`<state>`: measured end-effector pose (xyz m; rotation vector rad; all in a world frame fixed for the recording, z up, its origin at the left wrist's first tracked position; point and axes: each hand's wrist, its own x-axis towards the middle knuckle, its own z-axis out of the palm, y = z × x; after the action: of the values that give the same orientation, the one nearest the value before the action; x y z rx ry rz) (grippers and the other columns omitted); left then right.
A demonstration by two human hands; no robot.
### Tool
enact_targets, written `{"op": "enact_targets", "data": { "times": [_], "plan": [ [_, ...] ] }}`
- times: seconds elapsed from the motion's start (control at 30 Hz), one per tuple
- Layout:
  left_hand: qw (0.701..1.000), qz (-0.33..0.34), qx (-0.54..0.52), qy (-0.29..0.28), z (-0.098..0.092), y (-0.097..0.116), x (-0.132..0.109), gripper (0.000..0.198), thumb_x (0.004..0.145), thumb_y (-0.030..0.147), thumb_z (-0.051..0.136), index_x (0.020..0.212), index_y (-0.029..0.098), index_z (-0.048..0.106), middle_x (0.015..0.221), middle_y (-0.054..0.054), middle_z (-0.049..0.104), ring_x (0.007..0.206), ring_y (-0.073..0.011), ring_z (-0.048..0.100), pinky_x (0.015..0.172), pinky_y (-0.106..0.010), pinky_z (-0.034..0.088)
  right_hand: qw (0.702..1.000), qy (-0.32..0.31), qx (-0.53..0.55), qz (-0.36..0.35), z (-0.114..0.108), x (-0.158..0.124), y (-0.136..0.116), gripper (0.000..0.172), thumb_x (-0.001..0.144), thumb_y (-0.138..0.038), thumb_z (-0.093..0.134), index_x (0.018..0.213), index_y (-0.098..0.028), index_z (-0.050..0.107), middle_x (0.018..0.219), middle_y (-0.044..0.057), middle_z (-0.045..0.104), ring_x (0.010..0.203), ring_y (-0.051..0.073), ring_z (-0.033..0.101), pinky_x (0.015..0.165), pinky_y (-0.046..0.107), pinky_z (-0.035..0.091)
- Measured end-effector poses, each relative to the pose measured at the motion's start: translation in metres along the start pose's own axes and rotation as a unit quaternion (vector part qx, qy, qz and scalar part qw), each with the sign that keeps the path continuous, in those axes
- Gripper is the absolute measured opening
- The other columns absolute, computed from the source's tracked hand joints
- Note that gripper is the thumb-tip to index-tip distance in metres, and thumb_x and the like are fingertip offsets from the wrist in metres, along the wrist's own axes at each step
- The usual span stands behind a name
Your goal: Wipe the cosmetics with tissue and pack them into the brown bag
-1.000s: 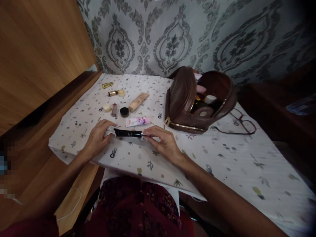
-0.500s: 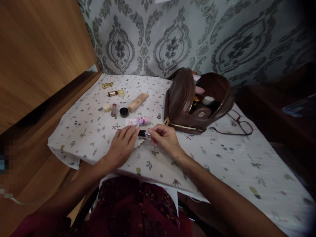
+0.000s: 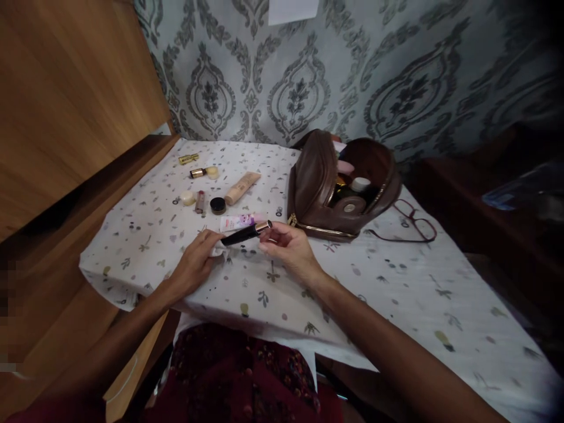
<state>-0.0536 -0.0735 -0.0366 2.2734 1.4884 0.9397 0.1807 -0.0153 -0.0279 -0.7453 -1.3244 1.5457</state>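
From my remote seat, I've got the L hand (image 3: 194, 264) w/ fingers pinching a slim glossy black plastic tube (image 3: 241, 235), a crumpled white tissue-like sheet (image 3: 219, 249) bunched under the same grip, prob. so the sheet wraps the tube's near end. The tube's up off the white printed-cloth counter (image 3: 396, 305), tilted, its rose-gold metallic end (image 3: 264, 225) pointing at the R hand (image 3: 291, 249), I'd guess to leave that end accessible. R fingers are loosely curled right by it; can't tell if they're pinching or just near. Just beyond the L fingers, prob. spread out for easy pick-up: a white-and-pink squeeze tube (image 3: 238, 222), a round black-lidded jar (image 3: 217, 205) and, farther off, a beige squeeze tube (image 3: 242, 188). Beyond & right of the R fingers, a brown leather-look zip bag (image 3: 311, 188) gapes, prob. to keep its contents reachable. Re: writing: the white-and-pink tube has reddish lettering plus a purple cartoon-ish print, too small to read; beige one has faint marks, bag a round emblem, illegible. No brand I can confirm.
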Motion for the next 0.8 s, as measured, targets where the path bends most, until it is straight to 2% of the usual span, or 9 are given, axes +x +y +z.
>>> {"op": "enact_targets", "data": {
  "times": [0.2,0.33,0.43,0.5,0.57,0.63,0.7,0.8],
  "plan": [
    [0.997,0.033,-0.063,-0.036,0.012,0.017,0.002,0.053,0.085,0.003,0.044,0.134,0.022,0.054,0.114,-0.007,0.061,0.108,-0.0206,0.06,0.095,-0.036,0.05,0.999,-0.034,-0.012,0.022,0.0,0.001,0.009,0.041,0.07,-0.052,0.081,0.093,-0.02,0.068,0.08,0.001,0.065,0.066,0.013,0.058,0.056,0.025,0.047],
    [0.998,0.03,-0.041,0.025,0.003,0.037,0.016,0.047,0.092,0.012,0.044,0.138,0.021,0.051,0.124,-0.01,0.059,0.116,-0.0228,0.057,0.1,-0.038,0.048,0.994,-0.019,-0.091,-0.061,-0.005,-0.001,0.0,0.035,0.083,-0.052,0.07,0.096,-0.02,0.062,0.085,0.001,0.062,0.074,0.015,0.057,0.069,0.029,0.048],
    [0.997,0.062,-0.04,0.036,-0.009,0.058,0.032,0.051,0.095,0.016,0.045,0.146,0.023,0.043,0.132,-0.01,0.057,0.123,-0.0223,0.055,0.104,-0.036,0.045,0.963,-0.044,-0.227,-0.141,-0.006,-0.005,-0.012,0.022,0.09,-0.041,0.061,0.091,-0.019,0.059,0.081,0.0,0.055,0.076,0.015,0.052,0.072,0.028,0.044],
    [0.995,0.092,-0.047,0.004,-0.016,0.07,0.041,0.057,0.095,0.016,0.046,0.15,0.024,0.037,0.136,-0.01,0.055,0.125,-0.0216,0.054,0.104,-0.033,0.045,0.932,-0.079,-0.309,-0.172,-0.004,-0.009,-0.021,0.014,0.089,-0.032,0.059,0.086,-0.019,0.057,0.08,0.0,0.054,0.076,0.015,0.05,0.071,0.027,0.043],
    [0.992,0.105,-0.056,-0.031,-0.018,0.076,0.049,0.054,0.093,0.016,0.046,0.146,0.024,0.043,0.133,-0.009,0.058,0.123,-0.0213,0.056,0.103,-0.031,0.045,0.908,-0.096,-0.367,-0.179,-0.004,-0.012,-0.029,0.009,0.086,-0.025,0.061,0.082,-0.019,0.056,0.08,0.0,0.055,0.074,0.015,0.051,0.069,0.026,0.042],
    [0.993,0.086,-0.068,-0.043,-0.019,0.078,0.056,0.042,0.094,0.02,0.047,0.136,0.023,0.054,0.126,-0.007,0.063,0.116,-0.0216,0.06,0.099,-0.03,0.047,0.898,-0.098,-0.393,-0.171,-0.008,-0.016,-0.037,0.009,0.085,-0.025,0.063,0.082,-0.018,0.057,0.079,0.001,0.057,0.074,0.015,0.052,0.069,0.026,0.042],
    [0.995,0.034,-0.086,-0.023,-0.018,0.079,0.062,0.034,0.095,0.031,0.05,0.126,0.021,0.062,0.119,-0.007,0.067,0.107,-0.0224,0.064,0.094,-0.029,0.049,0.898,-0.111,-0.395,-0.157,-0.017,-0.023,-0.044,0.015,0.087,-0.031,0.066,0.083,-0.018,0.061,0.078,0.001,0.058,0.076,0.017,0.055,0.07,0.027,0.043],
    [0.988,-0.069,-0.136,0.037,-0.014,0.08,0.069,0.041,0.091,0.049,0.057,0.117,0.019,0.067,0.106,-0.006,0.071,0.089,-0.022,0.066,0.078,-0.027,0.052,0.925,-0.102,-0.355,-0.094,-0.037,-0.038,-0.048,0.018,0.087,-0.037,0.067,0.094,-0.02,0.067,0.078,0.0,0.061,0.075,0.017,0.057,0.068,0.028,0.043]
  ]
}}
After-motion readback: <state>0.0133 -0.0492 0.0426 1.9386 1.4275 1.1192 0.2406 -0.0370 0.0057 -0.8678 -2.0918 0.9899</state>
